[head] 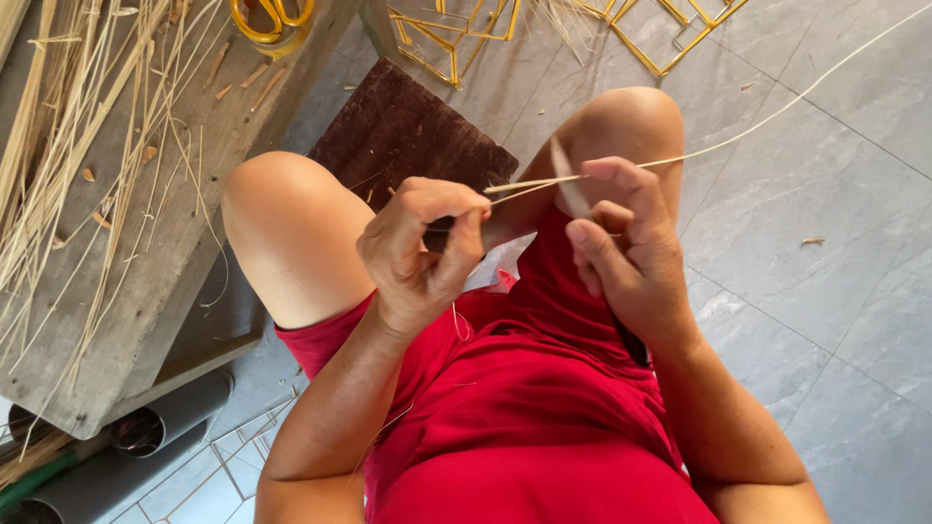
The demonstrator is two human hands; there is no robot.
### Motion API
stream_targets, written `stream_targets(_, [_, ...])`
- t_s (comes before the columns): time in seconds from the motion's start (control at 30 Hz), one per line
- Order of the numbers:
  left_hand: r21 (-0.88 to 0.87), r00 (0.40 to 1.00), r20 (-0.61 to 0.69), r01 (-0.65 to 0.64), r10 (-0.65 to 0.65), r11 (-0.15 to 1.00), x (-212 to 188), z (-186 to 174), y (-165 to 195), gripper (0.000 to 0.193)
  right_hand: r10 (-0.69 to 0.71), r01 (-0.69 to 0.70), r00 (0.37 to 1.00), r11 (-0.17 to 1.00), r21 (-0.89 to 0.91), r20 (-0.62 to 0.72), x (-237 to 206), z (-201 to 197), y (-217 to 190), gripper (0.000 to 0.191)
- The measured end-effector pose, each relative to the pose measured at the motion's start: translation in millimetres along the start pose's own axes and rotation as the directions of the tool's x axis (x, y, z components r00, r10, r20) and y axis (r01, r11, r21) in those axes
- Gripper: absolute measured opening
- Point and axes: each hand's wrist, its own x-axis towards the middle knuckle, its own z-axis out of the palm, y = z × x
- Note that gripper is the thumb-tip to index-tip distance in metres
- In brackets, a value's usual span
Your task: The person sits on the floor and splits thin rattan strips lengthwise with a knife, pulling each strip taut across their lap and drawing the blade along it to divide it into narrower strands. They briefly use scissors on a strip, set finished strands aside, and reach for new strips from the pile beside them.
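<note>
- Head view: the left hand [419, 250] pinches the near end of a thin pale strip [738, 138], fingers closed tight over it above the knees.
- The right hand [621, 243] curls shut around a knife [568, 186]; only the blade shows, its handle hidden in the palm.
- The strip runs off the picture's upper right edge.
- Yellow scissors [274, 21] on the wooden desk [146, 272] are cut off at the top.

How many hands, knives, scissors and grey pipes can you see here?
Hands: 2, the left hand and the right hand, both gripping one thin cane strip
Knife: 1
Yellow scissors: 1
Grey pipes: 2 clearly visible
Total: 6
</note>
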Motion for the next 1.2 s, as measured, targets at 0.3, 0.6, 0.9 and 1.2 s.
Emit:
stream_targets(0.3, [0.506,0.991,0.120,-0.113,0.061,0.855,23,-21,37,0.036,-0.002,-0.008,0.997,0.991,-0.133,-0.078,-7,-12,25,0.035])
stream_targets(0.6, [0.653,0.809,0.571,-0.346,-0.138,0.673,17,4,23,0.022,-0.006,-0.021,0.993,0.975,-0.223,-0.121,-5,2,30,0.036])
stream_targets(0.9, [0.446,0.826,0.532,-0.084,-0.188,0.891,2,-18,27,0.017,-0.005,-0.016,0.993,0.984,-0.175,-0.117,-8,2,38,0.035])
stream_targets(1.2, [0.532,0.806,0.524,-0.056,-0.276,0.845,-6,-48,39,0.012,-0.006,-0.009,0.988,0.995,-0.095,-0.153,-10,-6,46,0.034])
